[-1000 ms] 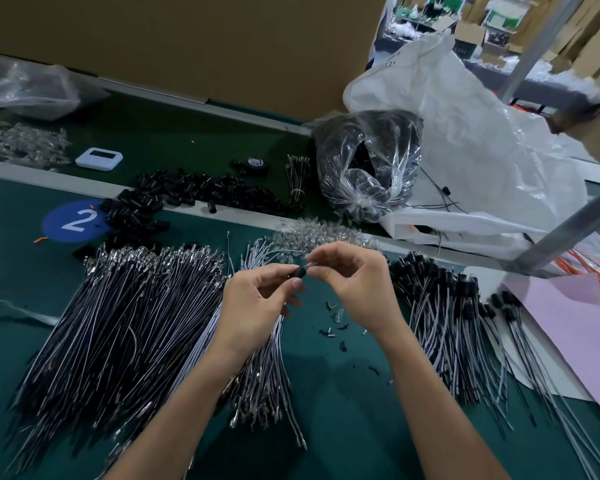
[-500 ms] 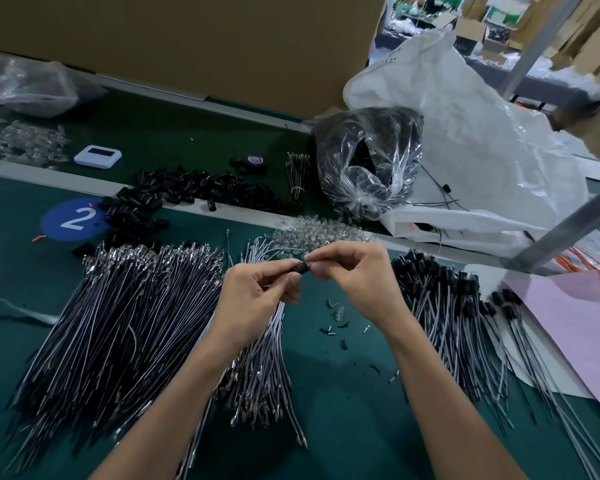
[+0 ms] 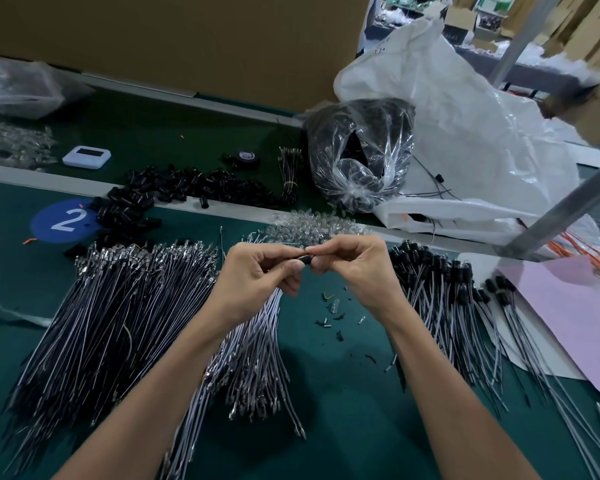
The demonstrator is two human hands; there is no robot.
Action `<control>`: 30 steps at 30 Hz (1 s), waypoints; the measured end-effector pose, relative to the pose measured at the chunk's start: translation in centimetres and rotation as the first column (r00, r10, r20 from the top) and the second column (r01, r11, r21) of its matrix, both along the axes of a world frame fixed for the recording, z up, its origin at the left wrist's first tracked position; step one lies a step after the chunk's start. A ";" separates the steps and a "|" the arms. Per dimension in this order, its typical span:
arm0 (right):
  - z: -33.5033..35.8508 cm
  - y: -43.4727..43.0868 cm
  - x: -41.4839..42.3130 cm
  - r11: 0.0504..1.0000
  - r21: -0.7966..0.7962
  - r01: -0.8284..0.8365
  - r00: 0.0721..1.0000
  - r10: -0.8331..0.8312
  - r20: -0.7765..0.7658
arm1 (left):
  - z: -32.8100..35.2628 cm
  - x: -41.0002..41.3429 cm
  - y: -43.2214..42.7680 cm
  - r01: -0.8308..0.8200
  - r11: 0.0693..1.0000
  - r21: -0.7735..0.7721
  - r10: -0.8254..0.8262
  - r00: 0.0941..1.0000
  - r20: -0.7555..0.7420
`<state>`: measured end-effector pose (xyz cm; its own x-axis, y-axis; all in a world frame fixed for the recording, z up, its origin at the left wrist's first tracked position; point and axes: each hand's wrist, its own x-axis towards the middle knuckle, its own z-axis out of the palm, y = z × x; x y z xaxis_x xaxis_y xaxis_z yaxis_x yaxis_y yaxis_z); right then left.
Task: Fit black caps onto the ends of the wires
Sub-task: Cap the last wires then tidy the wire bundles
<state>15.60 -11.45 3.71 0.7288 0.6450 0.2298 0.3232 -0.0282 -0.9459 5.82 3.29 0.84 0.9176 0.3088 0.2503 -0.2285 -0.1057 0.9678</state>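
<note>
My left hand (image 3: 257,275) and my right hand (image 3: 355,268) meet above the green mat, fingertips pinched together on one small black cap (image 3: 305,259). The wire going into it is mostly hidden by my left fingers. A large fan of uncapped wires (image 3: 118,306) lies at the left, with a smaller bundle (image 3: 253,348) under my left wrist. Wires with caps fitted (image 3: 440,289) lie at the right. Loose black caps (image 3: 174,188) are heaped behind the wires.
A clear bag of black parts (image 3: 361,150) and a big white sack (image 3: 482,133) stand at the back right. A pile of clear parts (image 3: 312,226) lies just beyond my hands. Pink paper (image 3: 568,306) lies right; scraps (image 3: 333,317) dot the mat.
My hands have stayed together on the cap, rising slightly and shifting their finger grip; the piles have not moved.
</note>
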 end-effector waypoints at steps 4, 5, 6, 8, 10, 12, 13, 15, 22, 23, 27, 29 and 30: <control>0.0 -0.3 0.0 1.000 0.022 0.001 1.000 -0.001 -0.025 | 0.6 -0.1 -0.4 0.017 0.999 -0.041 -0.016 1.000 0.010; 0.0 -0.4 0.0 1.000 0.024 0.001 1.000 0.000 -0.026 | 0.6 -0.2 -0.5 0.022 0.999 -0.044 -0.022 1.000 0.002; 0.0 -0.5 -0.1 1.000 0.021 0.001 1.000 0.000 -0.023 | 0.6 -0.3 -0.5 0.026 0.998 -0.049 -0.026 1.000 -0.007; 0.0 -0.7 -0.5 1.000 0.009 0.008 1.000 -0.008 -0.017 | 0.7 -0.5 -0.8 0.026 0.997 -0.078 -0.028 0.999 -0.027; -0.4 -0.8 -1.2 0.999 0.025 0.035 0.998 -0.034 -0.051 | 0.8 -0.7 -1.1 0.028 0.986 -0.163 -0.037 0.998 -0.051; -0.8 -0.9 -1.9 0.994 0.082 0.066 0.989 -0.054 -0.135 | 1.1 -0.7 -1.5 0.050 0.967 -0.251 -0.071 0.995 -0.077; -0.8 -1.1 -2.3 0.989 0.133 0.070 0.975 -0.040 -0.217 | 1.2 -0.8 -1.6 0.078 0.957 -0.278 -0.107 0.990 -0.090; -0.5 -2.2 -2.5 0.947 0.311 0.082 0.887 0.073 -0.455 | 1.3 -1.1 -1.2 0.134 0.950 -0.280 -0.173 0.978 -0.117; 2.1 -13.2 2.9 0.860 0.223 0.458 0.765 -0.254 -0.591 | -0.3 -3.6 4.9 -0.283 0.944 0.169 0.320 0.912 -0.257; 2.1 -14.4 3.9 0.859 0.099 0.503 0.774 -0.396 -0.494 | -0.6 -3.9 5.4 -0.307 0.917 0.256 0.366 0.902 -0.230; 1.8 -16.0 6.3 0.706 -0.263 0.658 0.744 -0.663 0.080 | -0.9 -4.6 4.9 -0.275 0.833 0.480 0.412 0.888 -0.206; 2.1 -14.6 6.2 0.604 -0.380 0.701 0.710 -0.639 0.295 | -1.1 -4.7 4.0 -0.260 0.732 0.630 0.498 0.835 -0.235; 2.2 -13.6 5.7 0.573 -0.402 0.715 0.699 -0.612 0.370 | -1.1 -4.7 3.7 -0.264 0.664 0.699 0.563 0.793 -0.235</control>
<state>21.33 -25.01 5.89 0.9780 0.0485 0.2029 0.1734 -0.7297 -0.6614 1.13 6.94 -0.26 0.7832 0.5983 0.1694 0.3787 -0.6750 0.6332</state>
